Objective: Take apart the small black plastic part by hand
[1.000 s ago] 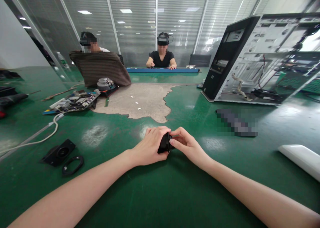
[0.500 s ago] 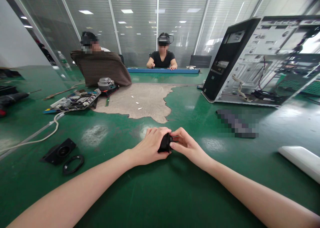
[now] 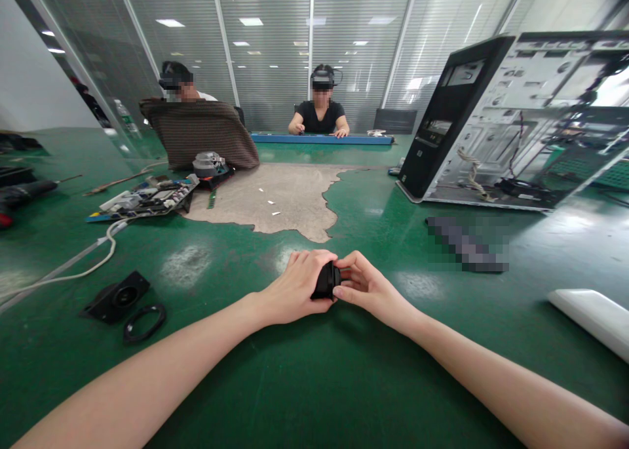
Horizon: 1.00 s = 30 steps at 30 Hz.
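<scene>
A small black part [image 3: 325, 282] is held low over the green table [image 3: 304, 383], between my two hands. My left hand [image 3: 297, 284] wraps round its left side, fingers over the top and thumb below. On its right side, my right hand [image 3: 366, 284] grips the edge between thumb and fingertips. Some of the part is hidden by the fingers. To the left lie a black plate with a round opening [image 3: 120, 297] and a black ring [image 3: 144, 323], both flat on the table.
An open computer case [image 3: 452, 121] stands at the right, behind a blurred dark object [image 3: 464, 244]. A white object [image 3: 590, 314] lies at the right edge. Circuit boards [image 3: 147, 198] and a cable [image 3: 105, 259] are at the left. Two people sit across the table.
The fingers of my right hand have shifted slightly on the black part, and its right edge shows more. My left hand keeps its grip.
</scene>
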### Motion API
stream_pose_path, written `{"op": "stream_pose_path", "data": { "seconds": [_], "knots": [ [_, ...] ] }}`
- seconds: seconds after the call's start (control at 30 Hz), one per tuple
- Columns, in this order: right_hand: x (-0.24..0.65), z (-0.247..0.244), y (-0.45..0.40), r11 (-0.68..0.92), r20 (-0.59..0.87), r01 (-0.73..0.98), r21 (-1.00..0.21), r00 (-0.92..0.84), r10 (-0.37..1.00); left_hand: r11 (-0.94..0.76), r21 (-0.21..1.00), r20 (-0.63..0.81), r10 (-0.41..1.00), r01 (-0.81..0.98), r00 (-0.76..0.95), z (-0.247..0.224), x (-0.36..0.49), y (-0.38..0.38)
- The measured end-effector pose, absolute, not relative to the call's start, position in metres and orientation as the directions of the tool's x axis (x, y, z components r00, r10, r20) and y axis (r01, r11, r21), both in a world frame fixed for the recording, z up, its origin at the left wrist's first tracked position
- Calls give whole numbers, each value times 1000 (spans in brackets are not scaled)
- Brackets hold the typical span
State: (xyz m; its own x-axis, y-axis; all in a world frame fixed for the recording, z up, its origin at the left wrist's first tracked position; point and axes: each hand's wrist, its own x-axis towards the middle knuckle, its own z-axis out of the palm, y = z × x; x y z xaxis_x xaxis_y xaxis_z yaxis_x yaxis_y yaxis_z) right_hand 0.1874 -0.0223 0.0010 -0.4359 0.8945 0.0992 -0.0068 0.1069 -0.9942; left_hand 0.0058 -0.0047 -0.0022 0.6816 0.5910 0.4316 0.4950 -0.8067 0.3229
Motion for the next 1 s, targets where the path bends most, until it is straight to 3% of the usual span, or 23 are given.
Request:
{"op": "stream_pose_path", "data": {
  "seconds": [0.23, 0.53, 0.87, 1.0],
  "knots": [
    [185, 0, -21, 131, 121, 4, -991, -361, 925, -811, 320, 433, 584, 489, 687, -2, 5, -5],
    [189, 3, -22, 116, 106, -11, -993, -488, 866, -809, 329, 435, 588, 488, 682, -2, 6, -5],
    [187, -2, -20, 133, 119, 7, -991, -400, 909, -808, 325, 425, 588, 491, 688, -1, 5, -5],
    [188, 0, -20, 126, 105, 18, -992, -451, 886, -804, 332, 428, 594, 493, 681, -1, 5, -5]
  ]
}}
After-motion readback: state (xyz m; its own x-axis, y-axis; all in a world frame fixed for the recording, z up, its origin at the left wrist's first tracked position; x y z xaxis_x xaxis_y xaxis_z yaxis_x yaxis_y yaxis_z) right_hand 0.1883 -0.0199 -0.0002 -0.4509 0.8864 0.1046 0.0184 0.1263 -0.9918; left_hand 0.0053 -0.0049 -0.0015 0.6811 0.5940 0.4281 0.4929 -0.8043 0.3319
